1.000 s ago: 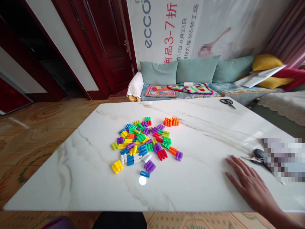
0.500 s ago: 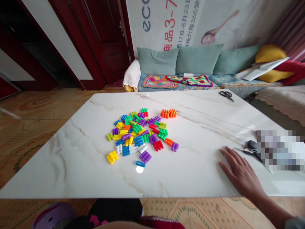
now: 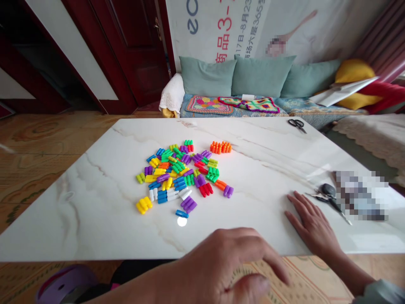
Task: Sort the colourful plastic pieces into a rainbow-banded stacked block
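My left hand (image 3: 221, 261) is raised in the foreground before the table's near edge. Its fingers are bent, the thumb stands apart from them, and nothing shows in its grip. Flat on the white marbled table (image 3: 253, 202) rests my right hand (image 3: 311, 226), fingers extended. Closest to it are small dark-handled scissors or snips (image 3: 329, 196). Left of both hands spreads a loose pile of colourful plastic peg-shaped blocks (image 3: 179, 164). One blue block (image 3: 182, 213) lies at its near side, a yellow cluster (image 3: 144, 205) at its left. Orange blocks (image 3: 220, 147) stand grouped behind.
Black scissors (image 3: 296, 123) lie near the far right corner. On the right, a pixelated item (image 3: 360, 196) sits on the table. Beyond stands a sofa with green cushions (image 3: 207, 76) and crocheted mats (image 3: 249, 104). A purple seat-like object (image 3: 68, 283) is below the near edge.
My left hand has come into view from the lower left. My right hand stays flat on the table. The whole view has shifted slightly; the blocks appear unmoved.
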A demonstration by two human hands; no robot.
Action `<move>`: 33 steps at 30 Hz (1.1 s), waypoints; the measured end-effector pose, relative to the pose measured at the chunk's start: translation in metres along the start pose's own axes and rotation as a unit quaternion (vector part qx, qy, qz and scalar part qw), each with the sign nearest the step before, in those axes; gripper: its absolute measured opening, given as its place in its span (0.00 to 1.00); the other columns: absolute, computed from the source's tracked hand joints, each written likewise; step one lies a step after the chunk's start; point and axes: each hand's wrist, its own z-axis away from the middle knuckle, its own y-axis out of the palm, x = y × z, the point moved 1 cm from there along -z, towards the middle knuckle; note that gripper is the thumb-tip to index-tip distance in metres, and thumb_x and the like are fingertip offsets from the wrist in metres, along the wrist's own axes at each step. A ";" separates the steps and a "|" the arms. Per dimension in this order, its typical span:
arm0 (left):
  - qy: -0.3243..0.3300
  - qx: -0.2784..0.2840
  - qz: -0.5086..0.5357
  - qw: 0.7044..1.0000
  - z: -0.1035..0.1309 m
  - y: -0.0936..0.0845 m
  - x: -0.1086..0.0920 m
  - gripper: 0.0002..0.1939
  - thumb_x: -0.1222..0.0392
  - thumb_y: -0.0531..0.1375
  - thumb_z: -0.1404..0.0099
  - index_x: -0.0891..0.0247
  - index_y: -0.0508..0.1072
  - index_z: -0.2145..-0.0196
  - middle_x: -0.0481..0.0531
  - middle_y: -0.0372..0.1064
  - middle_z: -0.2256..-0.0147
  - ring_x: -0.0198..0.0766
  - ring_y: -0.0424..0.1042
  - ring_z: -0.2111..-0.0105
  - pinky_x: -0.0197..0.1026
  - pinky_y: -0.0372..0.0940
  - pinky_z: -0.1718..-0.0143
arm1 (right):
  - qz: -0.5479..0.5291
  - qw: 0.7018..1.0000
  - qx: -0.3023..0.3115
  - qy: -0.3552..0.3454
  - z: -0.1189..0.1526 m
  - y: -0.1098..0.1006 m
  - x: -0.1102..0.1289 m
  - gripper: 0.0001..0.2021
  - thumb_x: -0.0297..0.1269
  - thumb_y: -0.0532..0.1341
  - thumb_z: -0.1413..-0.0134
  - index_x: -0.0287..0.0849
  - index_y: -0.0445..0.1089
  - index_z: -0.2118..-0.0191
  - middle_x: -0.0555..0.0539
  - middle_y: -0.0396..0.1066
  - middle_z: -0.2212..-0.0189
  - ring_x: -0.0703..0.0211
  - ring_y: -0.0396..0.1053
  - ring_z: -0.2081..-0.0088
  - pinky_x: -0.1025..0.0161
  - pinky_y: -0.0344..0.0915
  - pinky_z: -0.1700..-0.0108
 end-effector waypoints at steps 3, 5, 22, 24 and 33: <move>0.026 -0.003 -0.144 0.989 0.000 -0.009 0.029 0.26 0.55 0.59 0.35 0.56 0.60 0.41 0.58 0.57 0.40 0.49 0.55 0.38 0.55 0.47 0.36 | -0.005 1.000 -0.009 -0.006 0.000 0.002 -0.001 0.29 0.55 0.44 0.38 0.46 0.54 0.37 0.44 0.51 0.34 0.45 0.48 0.34 0.45 0.51 0.37; 0.057 0.037 -0.189 0.980 0.008 -0.001 0.053 0.35 0.47 0.61 0.37 0.55 0.53 0.37 0.60 0.46 0.35 0.53 0.45 0.35 0.61 0.38 0.35 | -0.004 1.000 -0.012 -0.010 0.000 0.003 -0.002 0.29 0.55 0.44 0.38 0.46 0.54 0.37 0.44 0.51 0.34 0.46 0.48 0.34 0.46 0.51 0.37; 0.083 0.070 -0.219 0.970 0.016 0.028 0.120 0.36 0.60 0.59 0.42 0.49 0.55 0.37 0.48 0.38 0.32 0.50 0.40 0.33 0.60 0.34 0.35 | -0.201 0.971 0.069 -0.110 -0.095 -0.033 0.179 0.10 0.38 0.57 0.42 0.44 0.65 0.55 0.43 0.70 0.56 0.55 0.71 0.60 0.59 0.67 0.58; 0.079 0.069 -0.213 0.971 0.016 0.027 0.119 0.36 0.61 0.59 0.42 0.48 0.55 0.37 0.48 0.39 0.32 0.51 0.40 0.33 0.61 0.35 0.35 | -0.166 0.976 0.116 -0.081 -0.111 -0.028 0.205 0.15 0.36 0.61 0.47 0.43 0.62 0.53 0.42 0.71 0.57 0.52 0.71 0.57 0.58 0.65 0.57; 0.077 0.073 -0.220 0.970 0.016 0.023 0.115 0.34 0.61 0.59 0.39 0.47 0.55 0.37 0.47 0.39 0.32 0.48 0.40 0.33 0.60 0.37 0.34 | -0.110 0.981 0.147 -0.068 -0.133 -0.015 0.196 0.15 0.26 0.59 0.55 0.40 0.67 0.58 0.42 0.72 0.59 0.54 0.71 0.60 0.62 0.62 0.60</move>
